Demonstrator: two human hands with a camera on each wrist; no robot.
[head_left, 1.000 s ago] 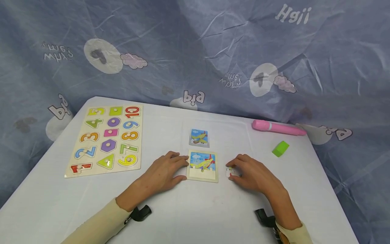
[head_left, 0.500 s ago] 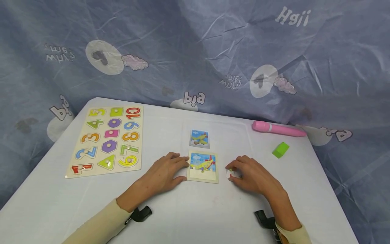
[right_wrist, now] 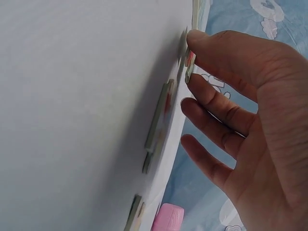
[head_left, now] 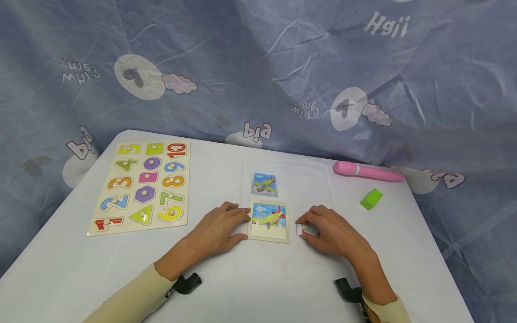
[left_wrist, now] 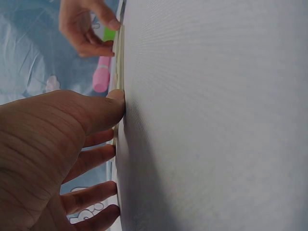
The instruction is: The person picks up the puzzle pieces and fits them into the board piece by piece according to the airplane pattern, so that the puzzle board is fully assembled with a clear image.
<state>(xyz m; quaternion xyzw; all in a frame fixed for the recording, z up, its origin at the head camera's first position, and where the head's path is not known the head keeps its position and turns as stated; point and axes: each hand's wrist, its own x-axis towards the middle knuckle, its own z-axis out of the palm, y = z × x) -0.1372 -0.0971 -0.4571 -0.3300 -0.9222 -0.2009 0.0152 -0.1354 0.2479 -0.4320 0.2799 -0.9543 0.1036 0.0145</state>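
A small jigsaw board (head_left: 268, 231) lies mid-table in the head view, with an airplane picture in its upper part and a bare pale strip below. My left hand (head_left: 220, 226) rests at its left edge, fingers spread, with thumb and fingertips touching the rim. To the right of the board, my right hand (head_left: 333, 231) pinches a puzzle piece (head_left: 300, 229) between thumb and index finger. In the right wrist view the pinched piece (right_wrist: 190, 60) is tilted just off the cloth, and other pieces (right_wrist: 159, 118) lie under the hand, mostly hidden in the head view.
Behind the board lies a smaller airplane picture (head_left: 264, 184). A wooden number-and-shape peg board (head_left: 186, 179) fills the table's left side. At the back right lie a pink marker-shaped stick (head_left: 369, 172) and a green block (head_left: 371, 198), in front of a blue-grey curtain (head_left: 258, 67).
My right hand has shifted slightly left toward the board, drawing the pinched puzzle piece along. The left hand stays at the board's edge.
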